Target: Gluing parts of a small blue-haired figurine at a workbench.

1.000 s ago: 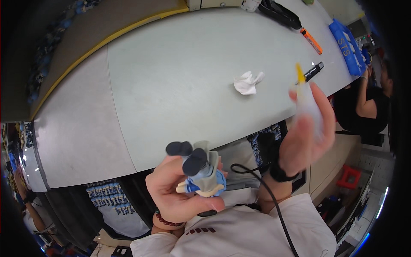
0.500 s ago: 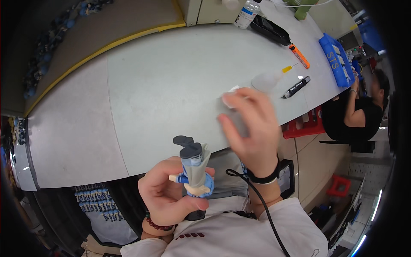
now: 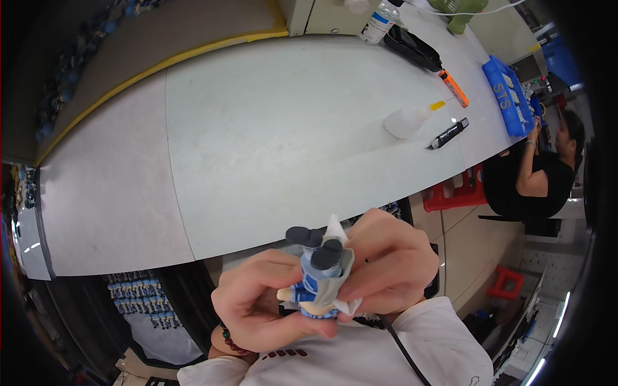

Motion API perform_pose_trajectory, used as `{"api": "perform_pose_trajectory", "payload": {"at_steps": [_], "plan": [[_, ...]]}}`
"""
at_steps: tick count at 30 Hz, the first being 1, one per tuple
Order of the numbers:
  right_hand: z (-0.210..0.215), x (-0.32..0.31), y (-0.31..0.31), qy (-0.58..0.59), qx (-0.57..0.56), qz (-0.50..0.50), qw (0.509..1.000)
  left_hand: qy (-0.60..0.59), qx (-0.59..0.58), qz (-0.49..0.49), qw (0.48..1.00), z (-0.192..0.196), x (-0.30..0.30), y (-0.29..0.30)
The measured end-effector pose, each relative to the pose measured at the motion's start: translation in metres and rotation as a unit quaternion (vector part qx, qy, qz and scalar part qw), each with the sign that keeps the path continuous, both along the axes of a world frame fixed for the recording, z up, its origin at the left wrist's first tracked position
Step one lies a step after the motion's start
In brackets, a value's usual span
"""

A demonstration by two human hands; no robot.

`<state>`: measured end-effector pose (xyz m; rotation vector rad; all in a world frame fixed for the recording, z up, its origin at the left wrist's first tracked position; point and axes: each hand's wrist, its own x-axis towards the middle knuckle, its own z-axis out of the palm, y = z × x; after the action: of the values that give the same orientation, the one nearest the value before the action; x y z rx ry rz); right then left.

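A small figurine (image 3: 314, 283) with blue clothes, a grey cape-like piece and dark shoes is held upside down, feet up, in front of my body. My left hand (image 3: 248, 299) grips it between thumb and fingers near the head end. My right hand (image 3: 396, 264) is closed around a crumpled white tissue (image 3: 335, 226), which is pressed against the grey side of the figurine. Part of the tissue pokes out above the fingers and part below. The fingers hide most of the figurine's head.
On the table (image 3: 257, 128) lie a squeeze bottle (image 3: 407, 122) with a yellow needle tip, a black-handled cutter (image 3: 449, 134) and an orange tool (image 3: 454, 89). Farther back stand a clear bottle (image 3: 380, 24) and blue tray (image 3: 506, 96). A person (image 3: 534, 174) sits at right. Many figurines (image 3: 143, 299) hang lower left.
My right hand has come back from the tabletop to the figurine, bringing the white tissue against it. The left hand still holds the figurine, now slightly farther right.
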<state>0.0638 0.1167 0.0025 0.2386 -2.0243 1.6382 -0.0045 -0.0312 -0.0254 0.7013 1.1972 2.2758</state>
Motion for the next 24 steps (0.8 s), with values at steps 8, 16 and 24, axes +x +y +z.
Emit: {"api": "perform_pose_trajectory", "payload": {"at_steps": [8,16,24], "plan": [[-0.013,0.001,-0.003,0.127,0.061,-0.047,0.989,0.075,-0.059,-0.007,0.995,0.007,0.000,-0.001],[-0.026,0.004,-0.003,0.105,-0.130,-0.001,0.986,0.085,-0.074,-0.102,0.988,0.013,-0.004,0.002],[-0.032,0.003,0.002,0.208,-0.052,-0.086,0.973,-0.085,-0.040,-0.077,0.993,0.003,0.006,0.003]]}}
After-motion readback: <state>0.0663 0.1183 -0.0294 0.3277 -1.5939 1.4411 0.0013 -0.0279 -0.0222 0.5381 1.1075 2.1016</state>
